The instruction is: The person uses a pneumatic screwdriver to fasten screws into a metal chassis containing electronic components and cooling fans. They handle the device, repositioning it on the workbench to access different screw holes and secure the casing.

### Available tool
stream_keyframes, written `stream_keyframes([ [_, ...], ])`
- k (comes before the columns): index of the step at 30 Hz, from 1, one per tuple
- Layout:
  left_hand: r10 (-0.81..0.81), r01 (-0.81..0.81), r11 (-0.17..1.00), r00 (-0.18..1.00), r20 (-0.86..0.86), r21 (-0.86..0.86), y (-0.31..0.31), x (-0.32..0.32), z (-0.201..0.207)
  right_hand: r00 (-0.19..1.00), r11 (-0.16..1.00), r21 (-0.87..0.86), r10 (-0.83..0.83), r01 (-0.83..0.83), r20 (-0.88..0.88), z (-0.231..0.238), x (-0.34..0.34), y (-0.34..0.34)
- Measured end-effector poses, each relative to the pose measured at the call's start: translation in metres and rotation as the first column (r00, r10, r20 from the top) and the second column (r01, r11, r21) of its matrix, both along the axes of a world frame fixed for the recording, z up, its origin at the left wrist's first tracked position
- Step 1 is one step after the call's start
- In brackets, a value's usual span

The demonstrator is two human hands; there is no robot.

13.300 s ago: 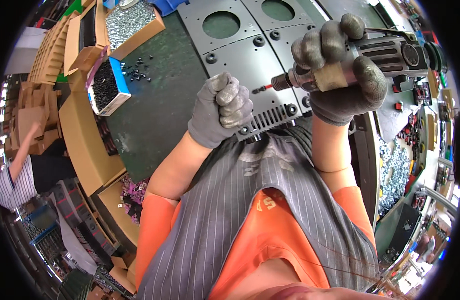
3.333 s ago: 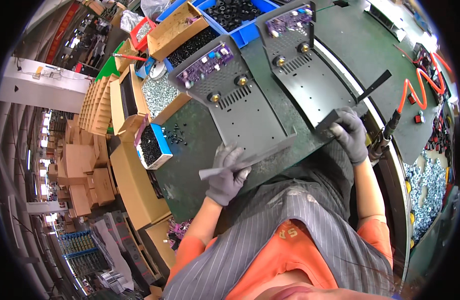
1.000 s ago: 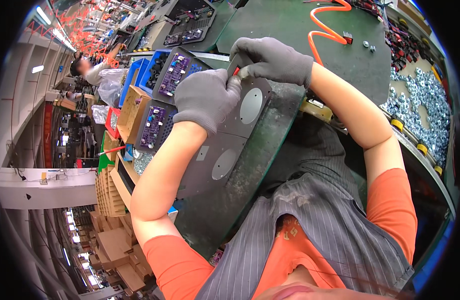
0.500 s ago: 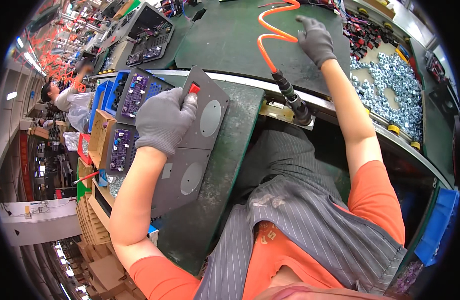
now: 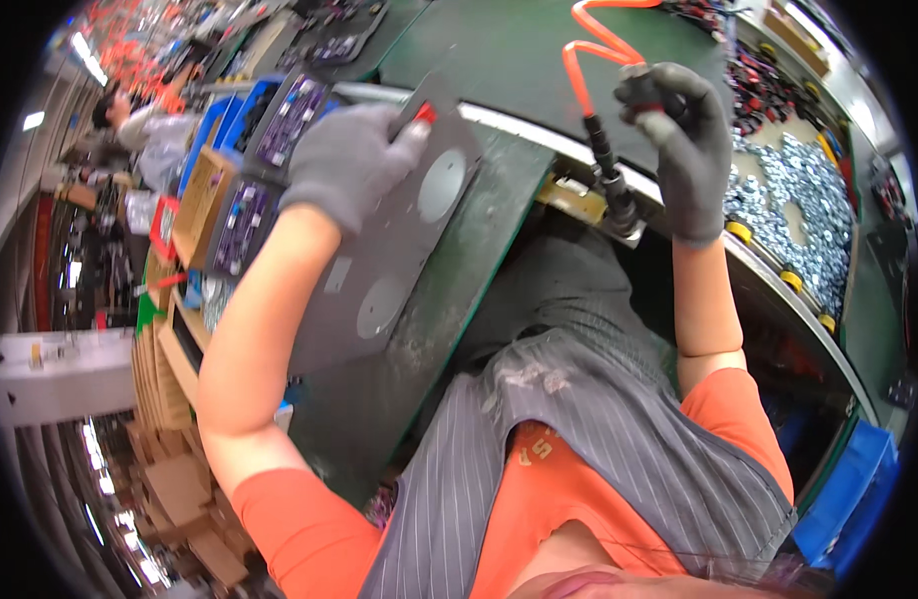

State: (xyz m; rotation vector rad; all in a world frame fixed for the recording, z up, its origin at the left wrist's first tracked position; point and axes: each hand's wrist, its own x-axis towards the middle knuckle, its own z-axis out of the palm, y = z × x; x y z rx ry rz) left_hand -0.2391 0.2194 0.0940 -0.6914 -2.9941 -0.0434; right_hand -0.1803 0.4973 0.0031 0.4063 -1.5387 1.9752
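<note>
My gloved left hand [image 5: 351,165] grips the upper end of a grey flat panel [image 5: 404,262] with round light discs on it. Its thumb lies beside a red rocker switch [image 5: 425,113] set in that panel. The panel rests tilted on a green worktop [image 5: 484,225]. Raised over the rail at the right, my gloved right hand [image 5: 696,150] pinches a small dark part [image 5: 642,90], blurred and too small to name. Left of that hand, a black power screwdriver [image 5: 611,180] hangs head-down on an orange coiled hose [image 5: 576,75].
Shiny metal hardware [image 5: 790,215] and red-black parts [image 5: 763,88] fill a tray at the right. Purple circuit boards [image 5: 289,120], blue bins [image 5: 207,145] and a cardboard box [image 5: 194,222] stand beyond my left arm. A blue bin [image 5: 850,489] sits lower right; another person [image 5: 129,118] is far left.
My right hand has come back from over the far bench, its fingers now closed round a small dark part. My left hand stays on the panel. The whole view has shifted slightly.
</note>
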Motion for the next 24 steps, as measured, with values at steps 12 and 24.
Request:
stream_keyframes([
  [12, 0.192, -0.253, 0.946, 0.940, 0.281, 0.201, -0.087, 0.088, 0.057, 0.856, 0.754, 0.442, 0.513, -0.486, 0.066, 0.013, 0.023, -0.168],
  [24, 0.139, -0.137, 0.990, 0.987, 0.084, -0.028, -0.092, 0.126, 0.019, 0.850, 0.773, 0.354, 0.464, -0.526, 0.250, 0.013, 0.025, -0.189],
])
